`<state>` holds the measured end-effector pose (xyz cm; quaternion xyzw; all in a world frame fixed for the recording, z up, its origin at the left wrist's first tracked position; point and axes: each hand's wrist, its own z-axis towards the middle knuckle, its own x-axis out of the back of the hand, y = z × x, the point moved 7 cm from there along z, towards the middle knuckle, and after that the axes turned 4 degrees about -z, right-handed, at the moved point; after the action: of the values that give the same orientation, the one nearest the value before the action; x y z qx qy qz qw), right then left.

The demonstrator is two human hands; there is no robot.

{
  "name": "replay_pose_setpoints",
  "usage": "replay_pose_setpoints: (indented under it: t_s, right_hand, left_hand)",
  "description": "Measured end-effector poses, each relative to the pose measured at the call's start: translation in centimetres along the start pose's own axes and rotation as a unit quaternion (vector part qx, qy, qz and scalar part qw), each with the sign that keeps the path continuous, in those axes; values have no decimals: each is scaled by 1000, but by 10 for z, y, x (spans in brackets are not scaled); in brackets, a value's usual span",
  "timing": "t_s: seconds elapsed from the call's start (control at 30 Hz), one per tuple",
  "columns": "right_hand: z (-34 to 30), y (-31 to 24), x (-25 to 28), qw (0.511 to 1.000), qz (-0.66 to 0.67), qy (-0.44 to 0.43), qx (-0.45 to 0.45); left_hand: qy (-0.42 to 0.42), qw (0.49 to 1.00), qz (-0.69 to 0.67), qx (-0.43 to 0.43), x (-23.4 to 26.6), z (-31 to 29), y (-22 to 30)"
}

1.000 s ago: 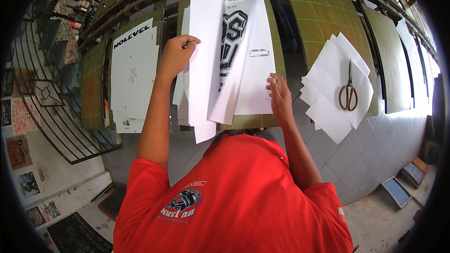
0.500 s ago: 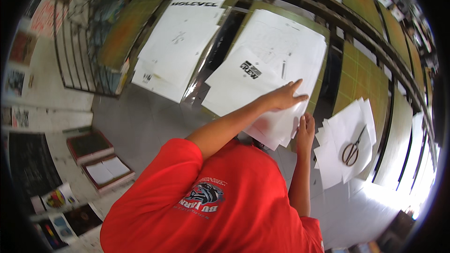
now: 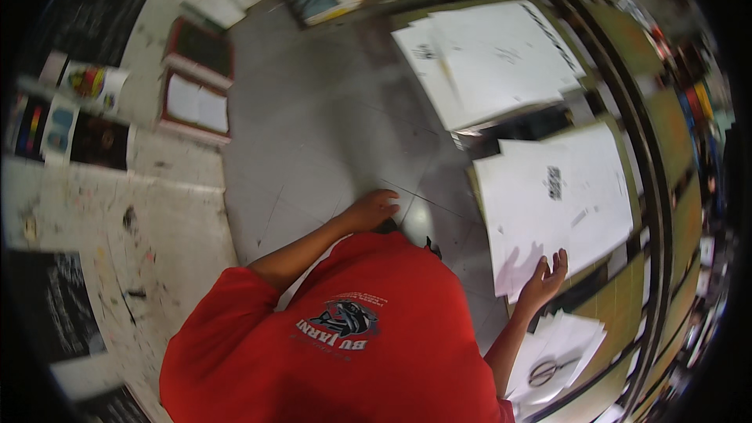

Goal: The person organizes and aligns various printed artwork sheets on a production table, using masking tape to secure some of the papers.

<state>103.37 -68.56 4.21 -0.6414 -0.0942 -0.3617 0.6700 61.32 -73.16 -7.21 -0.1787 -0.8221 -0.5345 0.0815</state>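
Note:
My left hand (image 3: 371, 211) hangs over the grey floor in front of my body, fingers loosely bent and holding nothing. At the edge of a stack of white paper sheets (image 3: 521, 204) with black print, my right hand (image 3: 546, 280) is raised with its fingers apart and nothing in them. Whether it touches the stack I cannot tell. Beside my right forearm, a pair of scissors (image 3: 543, 374) lies on a smaller pile of white paper (image 3: 583, 337). Farther up, another stack of printed sheets (image 3: 501, 55) rests on a greenish board.
Greenish boards on a dark metal rack (image 3: 654, 164) run along the right side. On the left stands a stained white surface (image 3: 176, 219) with pictures on it. Two red-framed boxes (image 3: 196, 106) sit at its edge, one holding white paper. Grey tiled floor (image 3: 329, 110) lies between.
My view has turned left. My left hand has come off the paper stack and now hangs over the floor. My right hand has opened and lifted from the sheet's edge.

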Motion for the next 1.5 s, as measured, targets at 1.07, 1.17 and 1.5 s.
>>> replay_pose_setpoints:
  t_s: [1.07,1.17,1.5]
  right_hand:
    - [-147,-340,-647,637,-159,-675,336]
    - [-124,-379,-688,609,-202,-694,327]
    - [-11,-478,-837,651,-136,-618,419]
  left_hand:
    - [234,906,-111,335,316,-105,-428]
    - [292,875,-161,352,343,-98,-433]
    - [400,792,-290,359,448,-60,-458]
